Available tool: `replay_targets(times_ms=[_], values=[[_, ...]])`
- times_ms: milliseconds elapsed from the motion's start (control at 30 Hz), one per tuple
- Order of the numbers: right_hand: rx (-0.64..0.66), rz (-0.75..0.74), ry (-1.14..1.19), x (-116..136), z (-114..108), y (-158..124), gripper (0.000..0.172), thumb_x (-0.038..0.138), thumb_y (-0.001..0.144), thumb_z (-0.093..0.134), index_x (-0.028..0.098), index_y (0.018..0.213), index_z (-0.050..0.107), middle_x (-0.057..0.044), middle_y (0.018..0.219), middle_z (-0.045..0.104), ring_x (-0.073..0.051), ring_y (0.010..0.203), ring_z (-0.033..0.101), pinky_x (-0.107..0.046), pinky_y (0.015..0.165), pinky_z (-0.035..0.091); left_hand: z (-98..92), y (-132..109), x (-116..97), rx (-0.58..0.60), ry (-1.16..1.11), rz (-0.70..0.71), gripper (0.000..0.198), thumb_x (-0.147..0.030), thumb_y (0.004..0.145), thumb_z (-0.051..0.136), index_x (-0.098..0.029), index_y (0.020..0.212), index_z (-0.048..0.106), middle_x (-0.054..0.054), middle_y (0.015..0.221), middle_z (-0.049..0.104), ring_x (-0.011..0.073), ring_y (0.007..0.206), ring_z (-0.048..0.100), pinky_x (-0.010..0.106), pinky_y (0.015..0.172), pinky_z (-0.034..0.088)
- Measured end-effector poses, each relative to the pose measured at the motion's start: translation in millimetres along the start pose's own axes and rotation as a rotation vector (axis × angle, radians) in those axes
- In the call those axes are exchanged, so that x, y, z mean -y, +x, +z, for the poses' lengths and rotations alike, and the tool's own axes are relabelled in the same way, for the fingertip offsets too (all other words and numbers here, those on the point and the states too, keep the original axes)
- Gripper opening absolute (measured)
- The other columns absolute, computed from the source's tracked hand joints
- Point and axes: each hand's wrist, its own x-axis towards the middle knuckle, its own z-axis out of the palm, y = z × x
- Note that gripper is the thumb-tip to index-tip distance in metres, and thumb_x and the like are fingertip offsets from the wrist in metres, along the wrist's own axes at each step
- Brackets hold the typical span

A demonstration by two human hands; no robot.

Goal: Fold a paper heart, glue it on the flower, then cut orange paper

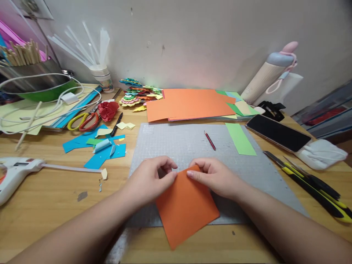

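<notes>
A square of orange paper (pixel 188 209) tilts over the near edge of the grey cutting mat (pixel 176 143). My right hand (pixel 216 178) pinches its far right corner, thumb on top and fingers beneath. At its far left edge is my left hand (pixel 156 176), fingers curled and thumb tip against the paper; whether the fingers go under the sheet is hard to see. Beyond my hands a short dark red pencil (pixel 210 140) lies on the mat. A light green paper strip (pixel 241 139) rests at the mat's far right.
Larger orange sheets (pixel 192 104) are stacked by the wall. Scissors (pixel 84 120), blue paper scraps (pixel 106 148) and a white glue gun (pixel 16 174) lie left. On the right are a phone (pixel 277 132) and yellow-black cutters (pixel 310 183). A bottle (pixel 266 73) leans on the wall.
</notes>
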Motion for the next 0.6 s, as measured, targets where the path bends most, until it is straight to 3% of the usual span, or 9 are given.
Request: replay_targets(times_ms=[133,367,600], values=[[0.0,-0.012,-0.066,0,12,-4,0.021,0.036,0.083,0.055,0.019,0.07,0.053,0.001,0.064,0.058,-0.012,0.056,0.053,-0.024,0.05,0.041,3.4,0,0,0.077,0.013,0.023,0.015,-0.024,0.076,0.049,-0.02,0.07,0.063,0.0,0.067,0.065,0.0141,0.063,0.057,0.025,0.055,0.041],[-0.105,-0.181,-0.309,1,20,-3,0.015,0.026,0.083,0.051,0.019,0.071,0.057,0.001,0.069,0.059,-0.013,0.067,0.053,-0.026,0.061,0.042,7.1,-1,-1,0.085,0.077,0.063,0.013,-0.019,0.068,0.046,-0.019,0.059,0.055,-0.004,0.055,0.051,0.0108,0.054,0.046,0.023,0.05,0.034],[-0.164,-0.171,-0.177,4,10,-2,0.018,0.03,0.081,0.054,0.019,0.068,0.056,0.002,0.064,0.054,-0.012,0.06,0.048,-0.024,0.054,0.038,-0.5,1,1,0.079,0.056,-0.036,0.011,-0.02,0.065,0.044,-0.019,0.059,0.053,-0.004,0.055,0.047,0.011,0.055,0.043,0.024,0.051,0.031]])
